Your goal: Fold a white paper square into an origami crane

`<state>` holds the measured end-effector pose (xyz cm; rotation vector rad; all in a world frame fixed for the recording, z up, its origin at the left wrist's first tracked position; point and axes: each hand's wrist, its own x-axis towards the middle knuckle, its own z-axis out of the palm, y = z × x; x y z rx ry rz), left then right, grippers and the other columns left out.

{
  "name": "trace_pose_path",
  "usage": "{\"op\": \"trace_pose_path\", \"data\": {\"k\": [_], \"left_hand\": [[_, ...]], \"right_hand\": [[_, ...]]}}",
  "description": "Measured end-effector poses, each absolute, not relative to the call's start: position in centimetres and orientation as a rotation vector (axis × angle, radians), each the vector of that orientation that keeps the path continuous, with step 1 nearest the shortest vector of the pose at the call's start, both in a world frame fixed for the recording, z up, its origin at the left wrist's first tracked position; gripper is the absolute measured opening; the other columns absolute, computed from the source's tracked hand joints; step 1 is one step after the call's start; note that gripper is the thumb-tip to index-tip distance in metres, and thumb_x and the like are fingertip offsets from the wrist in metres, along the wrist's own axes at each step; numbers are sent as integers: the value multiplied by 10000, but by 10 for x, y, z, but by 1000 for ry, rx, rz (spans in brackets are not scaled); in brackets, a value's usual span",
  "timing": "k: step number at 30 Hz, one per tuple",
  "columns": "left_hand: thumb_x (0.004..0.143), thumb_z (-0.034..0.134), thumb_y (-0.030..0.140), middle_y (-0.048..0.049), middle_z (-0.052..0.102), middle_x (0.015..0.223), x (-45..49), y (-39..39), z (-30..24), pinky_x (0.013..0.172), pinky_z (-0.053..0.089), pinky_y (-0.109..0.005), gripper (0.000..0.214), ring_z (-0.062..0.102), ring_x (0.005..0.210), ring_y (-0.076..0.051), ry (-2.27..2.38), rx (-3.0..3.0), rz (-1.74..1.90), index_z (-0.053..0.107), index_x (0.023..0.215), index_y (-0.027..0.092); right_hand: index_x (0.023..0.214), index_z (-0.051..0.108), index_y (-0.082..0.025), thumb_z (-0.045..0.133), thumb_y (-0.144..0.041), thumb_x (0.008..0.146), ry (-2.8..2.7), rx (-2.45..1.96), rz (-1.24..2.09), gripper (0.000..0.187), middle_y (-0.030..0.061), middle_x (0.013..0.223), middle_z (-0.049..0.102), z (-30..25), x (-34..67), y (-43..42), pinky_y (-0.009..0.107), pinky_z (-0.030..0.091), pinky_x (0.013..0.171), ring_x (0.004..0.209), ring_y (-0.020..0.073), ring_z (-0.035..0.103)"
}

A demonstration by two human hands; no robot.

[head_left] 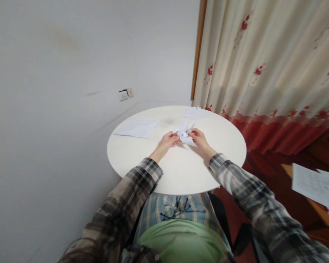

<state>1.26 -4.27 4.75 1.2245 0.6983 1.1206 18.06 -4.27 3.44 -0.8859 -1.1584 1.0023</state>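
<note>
Between my hands, just above the round white table, is a folded white paper piece with several pointed flaps standing out. My left hand pinches its left side, fingers closed on the edge. On the other side my right hand grips the paper between thumb and fingers. One broad flap points up and another slants toward the right hand. The paper's underside and the fingertips behind it are partly hidden.
White paper sheets lie at the table's left. More paper rests at the far edge. A wall with sockets stands at the left and behind, a patterned curtain at the right. Printed sheets lie on wooden furniture at the lower right.
</note>
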Motion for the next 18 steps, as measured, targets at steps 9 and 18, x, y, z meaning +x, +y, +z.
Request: {"op": "trace_pose_path", "data": {"k": [9,18], "left_hand": [[641,671,245,8,598,766,12,-44,48,662,448,-189,246,592,686,-75,731,1275,1087,488,773,147],[673,631,182,0,606,774,13,-43,47,629,440,-183,196,613,669,-79,743,1281,1055,496,807,140]], "right_hand": [[685,540,-199,684,-313,559,-1110,-856,1078,223,-40,680,585,40,180,-48,244,379,609,625,110,508],[625,530,-188,662,-244,582,-1088,-778,1106,149,-42,644,561,37,182,-48,239,361,593,610,105,493]]}}
